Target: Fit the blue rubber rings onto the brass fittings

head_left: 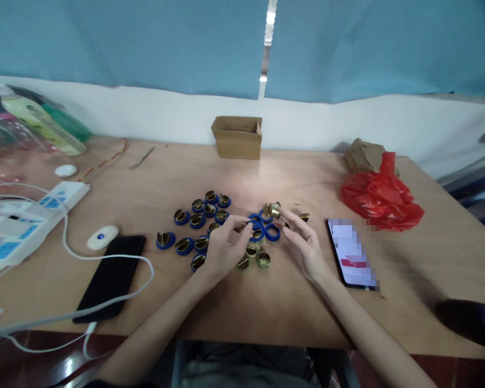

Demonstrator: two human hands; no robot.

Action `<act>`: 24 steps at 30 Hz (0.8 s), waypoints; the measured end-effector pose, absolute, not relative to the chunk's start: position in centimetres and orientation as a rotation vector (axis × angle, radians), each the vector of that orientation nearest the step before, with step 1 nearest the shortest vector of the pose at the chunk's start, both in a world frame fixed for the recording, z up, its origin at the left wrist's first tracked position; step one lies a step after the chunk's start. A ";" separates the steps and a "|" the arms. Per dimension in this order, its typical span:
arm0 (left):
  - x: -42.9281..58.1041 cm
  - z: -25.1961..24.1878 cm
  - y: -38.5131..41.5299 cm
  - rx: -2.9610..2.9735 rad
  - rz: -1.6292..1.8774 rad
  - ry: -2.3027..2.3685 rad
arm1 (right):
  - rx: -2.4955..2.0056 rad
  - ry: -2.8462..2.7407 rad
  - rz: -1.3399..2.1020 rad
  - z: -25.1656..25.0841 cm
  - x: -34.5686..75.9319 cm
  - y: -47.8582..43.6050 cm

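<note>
My left hand [228,242] pinches a blue ring [250,225] between thumb and fingertips. Opposite it, my right hand [307,249] has its fingers curved, with a tilted brass slotted cap [271,209] at the fingertips; part of the grip is hidden. Below and between the hands lie loose blue rings [272,233] and several bare brass caps [263,260]. To the left of my left hand, several brass caps seated in blue rings [184,246] are spread on the table, some partly covered by that hand.
A small open cardboard box [238,144] stands by the wall. On the right are a phone with a lit screen [351,253], a red plastic bag [382,199] and a brown paper package [364,155]. A dark phone [113,275], white cables and a power strip [36,221] occupy the left.
</note>
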State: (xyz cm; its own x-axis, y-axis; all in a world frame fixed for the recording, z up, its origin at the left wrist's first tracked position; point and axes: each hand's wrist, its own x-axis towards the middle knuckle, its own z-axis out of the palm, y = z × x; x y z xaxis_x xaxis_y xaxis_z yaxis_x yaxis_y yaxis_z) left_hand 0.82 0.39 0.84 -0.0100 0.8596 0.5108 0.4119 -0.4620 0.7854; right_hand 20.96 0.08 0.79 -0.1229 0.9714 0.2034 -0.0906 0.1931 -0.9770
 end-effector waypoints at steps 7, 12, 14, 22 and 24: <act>0.2 -0.8 1.7 2.202 1.402 1.601 | -0.932 -1.375 1.135 0.8 20.6 -0.1; 0.1 -0.9 1.5 2.255 1.375 1.750 | -0.950 -1.435 1.106 0.7 20.4 -0.3; -0.1 -0.7 1.6 2.247 1.371 1.804 | -0.936 -1.479 1.076 0.6 20.3 -0.4; -0.8 -1.9 2.0 2.368 1.228 1.878 | -0.972 -1.829 0.725 0.3 19.7 -1.0; -0.6 -2.0 1.9 2.406 1.193 1.883 | -0.970 -1.865 0.716 0.3 19.5 -1.1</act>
